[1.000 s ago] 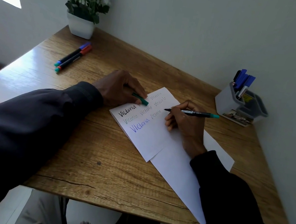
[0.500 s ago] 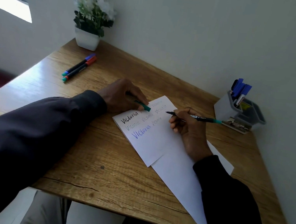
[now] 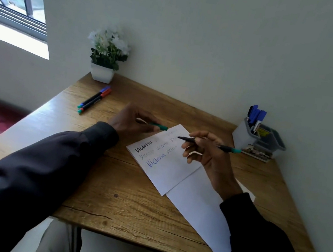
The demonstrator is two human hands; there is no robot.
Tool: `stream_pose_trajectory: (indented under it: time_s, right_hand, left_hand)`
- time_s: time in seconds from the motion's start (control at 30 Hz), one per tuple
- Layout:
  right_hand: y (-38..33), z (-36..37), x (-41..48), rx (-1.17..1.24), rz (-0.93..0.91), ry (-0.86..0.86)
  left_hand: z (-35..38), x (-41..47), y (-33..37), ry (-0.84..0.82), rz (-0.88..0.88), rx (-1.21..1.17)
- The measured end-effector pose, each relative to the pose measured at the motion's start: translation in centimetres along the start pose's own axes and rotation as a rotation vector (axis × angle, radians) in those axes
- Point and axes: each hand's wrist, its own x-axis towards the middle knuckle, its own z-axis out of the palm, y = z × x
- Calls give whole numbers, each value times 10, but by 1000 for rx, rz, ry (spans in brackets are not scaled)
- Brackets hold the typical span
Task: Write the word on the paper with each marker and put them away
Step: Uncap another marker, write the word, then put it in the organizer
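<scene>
Two parts nearly in line: green marker [image 3: 226,148] is pinched in R hand [image 3: 206,156], long axis 9–3 o'clock, bare tip at 9. Matching cap [image 3: 162,127] is pinched in L hand [image 3: 131,120], just beside tip at approx 10 o'clock, over paper [image 3: 167,169]. Capping is judged next. Holder [image 3: 240,134] is located at 2 o'clock, R hand nearer.

The left hand [image 3: 127,119] swallows most of the green cap [image 3: 161,127]; only its end pokes out past the fingers. The right hand [image 3: 207,154] covers the middle of the marker [image 3: 185,138]. On the paper [image 3: 165,169], the fainter words toward the far corner are too pale to read. The lower sheet [image 3: 198,207] runs under the paper and the right sleeve [image 3: 263,239]. The desk organiser [image 3: 240,135] has a label [image 3: 255,153] too small to read.
</scene>
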Motion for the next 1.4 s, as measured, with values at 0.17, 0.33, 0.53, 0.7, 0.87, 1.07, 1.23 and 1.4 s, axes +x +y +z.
stream_pose_trajectory:
  time_s: [0.17,0.33,0.53,0.7,0.87,1.07,1.23,1.4]
  right_hand:
    - [3,9,-20,-60,-115,-26]
    - [0,12,-35,-24,-150,2]
    - [-6,16,-42,-73,-190,17]
    - [-8,18,-42,-106,-185,10]
    - [-10,25,-42,-207,-218,26]
    - [-8,26,-33,-145,-273,71]
    - [-3,23,-35,-30,-206,63]
    - [-5,1,-33,118,-76,16]
  left_hand:
    - [7,-18,15,-21,17,2]
    - [7,-33,26,-11,52,-59]
    - [5,-42,36,-13,75,-70]
    - [5,-46,42,-10,87,-63]
    - [7,-44,51,-57,129,-5]
    - [18,-38,62,38,213,20]
    - [25,-39,65,15,211,91]
    - [17,-23,73,-26,242,152]
